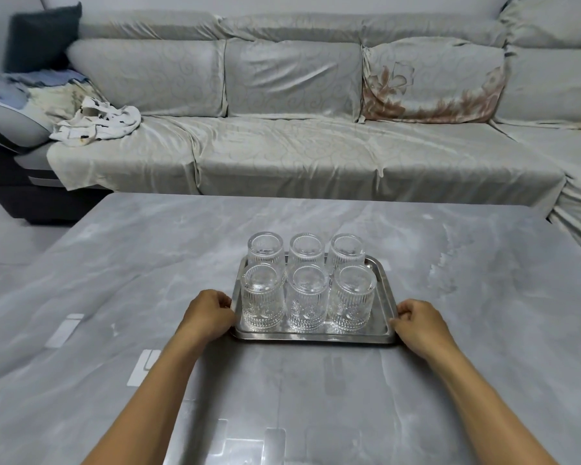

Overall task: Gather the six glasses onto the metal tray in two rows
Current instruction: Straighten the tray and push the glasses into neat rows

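Note:
A metal tray (316, 337) lies on the grey marble-look table (114, 297). Several clear ribbed glasses stand upside down on it in two rows of three: a far row (307, 251) and a near row (307, 297). My left hand (208, 315) grips the tray's left rim, fingers curled over the edge. My right hand (420, 325) grips the right rim the same way. Both forearms reach in from the bottom of the view.
A long grey covered sofa (299, 146) runs behind the table and wraps round on the right. Crumpled cloths (98, 124) and a dark cushion (42, 38) lie at its left end. Floor shows to the left of the table.

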